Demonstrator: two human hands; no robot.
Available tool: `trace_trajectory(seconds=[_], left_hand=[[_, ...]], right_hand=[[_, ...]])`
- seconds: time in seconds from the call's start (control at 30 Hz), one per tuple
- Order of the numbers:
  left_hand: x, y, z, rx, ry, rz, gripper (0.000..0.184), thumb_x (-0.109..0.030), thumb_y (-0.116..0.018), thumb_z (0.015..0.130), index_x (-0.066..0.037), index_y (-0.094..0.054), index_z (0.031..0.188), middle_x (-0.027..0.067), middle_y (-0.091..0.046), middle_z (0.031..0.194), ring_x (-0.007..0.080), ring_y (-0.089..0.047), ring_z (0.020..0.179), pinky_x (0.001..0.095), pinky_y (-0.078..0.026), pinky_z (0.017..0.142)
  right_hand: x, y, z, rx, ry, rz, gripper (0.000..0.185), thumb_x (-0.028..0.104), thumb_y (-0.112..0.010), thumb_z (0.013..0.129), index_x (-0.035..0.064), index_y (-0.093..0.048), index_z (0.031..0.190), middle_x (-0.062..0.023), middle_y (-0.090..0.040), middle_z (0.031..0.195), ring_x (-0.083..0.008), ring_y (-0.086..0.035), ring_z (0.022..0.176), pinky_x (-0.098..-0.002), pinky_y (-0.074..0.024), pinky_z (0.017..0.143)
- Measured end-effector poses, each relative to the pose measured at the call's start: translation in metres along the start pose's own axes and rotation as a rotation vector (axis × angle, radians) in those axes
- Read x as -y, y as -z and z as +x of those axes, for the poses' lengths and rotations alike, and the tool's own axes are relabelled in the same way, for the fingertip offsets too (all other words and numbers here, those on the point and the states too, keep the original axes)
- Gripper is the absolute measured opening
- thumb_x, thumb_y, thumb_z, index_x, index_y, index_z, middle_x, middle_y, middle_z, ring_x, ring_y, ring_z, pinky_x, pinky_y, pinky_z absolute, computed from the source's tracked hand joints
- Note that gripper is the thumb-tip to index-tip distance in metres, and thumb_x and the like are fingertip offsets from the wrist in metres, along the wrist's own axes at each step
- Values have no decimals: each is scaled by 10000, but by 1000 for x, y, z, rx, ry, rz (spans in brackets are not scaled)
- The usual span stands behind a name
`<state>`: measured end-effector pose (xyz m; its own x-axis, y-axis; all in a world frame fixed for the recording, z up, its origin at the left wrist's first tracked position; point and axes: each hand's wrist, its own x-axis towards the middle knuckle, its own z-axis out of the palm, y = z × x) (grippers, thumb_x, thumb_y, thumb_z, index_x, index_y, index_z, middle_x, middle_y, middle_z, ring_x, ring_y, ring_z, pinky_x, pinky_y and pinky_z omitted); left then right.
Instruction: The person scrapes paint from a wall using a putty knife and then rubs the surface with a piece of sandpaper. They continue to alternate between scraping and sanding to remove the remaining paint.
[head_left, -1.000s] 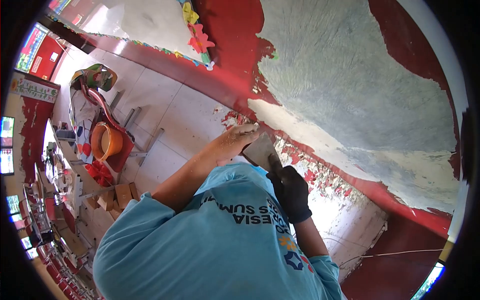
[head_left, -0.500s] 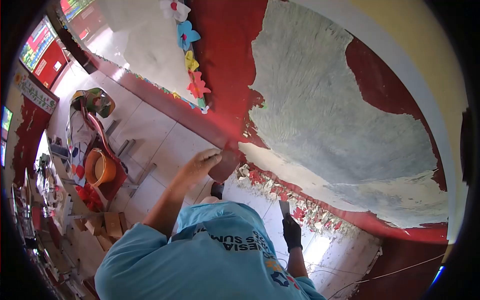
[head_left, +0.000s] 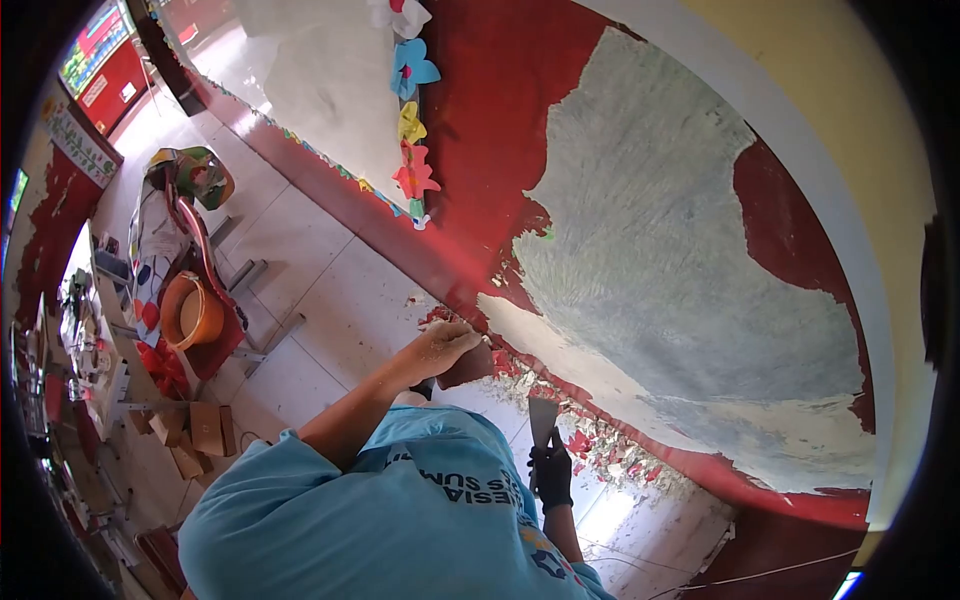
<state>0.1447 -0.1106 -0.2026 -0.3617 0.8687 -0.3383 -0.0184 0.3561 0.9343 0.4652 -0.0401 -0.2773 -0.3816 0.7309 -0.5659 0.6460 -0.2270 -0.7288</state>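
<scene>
My left hand (head_left: 440,350) is bare and dusty, its fingers closed on the edge of a flat reddish-brown piece (head_left: 468,367). What the piece is made of I cannot make out. My right hand (head_left: 552,474), in a black glove, grips a scraper (head_left: 543,420) by its handle, with the wide grey blade pointing up and away from my body. Both hands are apart, near the foot of a red wall (head_left: 490,130) with a large bare grey patch (head_left: 680,250). Red and whitish paint flakes (head_left: 580,440) lie along the floor edge.
At the left stand a red chair (head_left: 205,245) and an orange bucket (head_left: 192,311). Cardboard boxes (head_left: 210,428) sit on the tiled floor below them, beside a cluttered table (head_left: 108,375). Paper flowers (head_left: 414,172) edge a board on the wall. A thin cable (head_left: 770,575) runs at lower right.
My hands were close together a second ago and are now apart, the right one lower with the scraper. Since the last frame my left hand has moved right and down, and the view has shifted.
</scene>
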Motion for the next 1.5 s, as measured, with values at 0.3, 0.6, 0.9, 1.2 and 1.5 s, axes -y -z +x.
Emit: trace_trajectory(seconds=[0.3, 0.6, 0.9, 1.2, 1.5], left_hand=[[-41, 16, -5, 3, 38, -98, 429, -386, -524, 904, -12, -591, 705, -16, -495, 568, 79, -452, 525, 270, -376, 495], [-3, 54, 41, 21, -19, 225, 407, -353, -537, 893, 9, -601, 720, -11, -490, 581, 65, -432, 546, 265, -376, 507], [-39, 49, 66, 309, -9, 436, 402, -387, -567, 862, 4, -623, 786, 142, -608, 668, 188, -570, 617, 325, -453, 607], [-83, -12, 96, 371, -71, 631, 389, -374, -567, 856, 5, -616, 788, 158, -602, 700, 203, -592, 670, 339, -444, 622], [-140, -128, 90, 538, -368, 521, 226, -249, -637, 830, -39, -597, 901, 89, -648, 808, 175, -609, 736, 304, -480, 680]], right_hand=[[89, -6, 15, 106, 21, 551, 507, 129, -532, 859, 25, -378, 1330, -78, -584, 759, -157, -588, 633, -290, -510, 544], [171, -10, 9, 166, 123, 966, 312, 148, -532, 878, 52, -455, 1164, -56, -546, 723, -172, -566, 619, -319, -502, 564], [197, 7, -9, -54, 328, 932, 408, 116, -512, 870, -18, -379, 1232, -71, -545, 641, -162, -558, 541, -285, -476, 514], [207, 81, -19, -348, 451, 908, 361, 158, -572, 866, -34, -398, 1117, -114, -597, 754, -163, -576, 518, -283, -479, 452], [224, 156, -14, -345, 711, 799, 406, 90, -491, 892, -44, -324, 1237, -130, -600, 784, -149, -576, 532, -263, -472, 475]])
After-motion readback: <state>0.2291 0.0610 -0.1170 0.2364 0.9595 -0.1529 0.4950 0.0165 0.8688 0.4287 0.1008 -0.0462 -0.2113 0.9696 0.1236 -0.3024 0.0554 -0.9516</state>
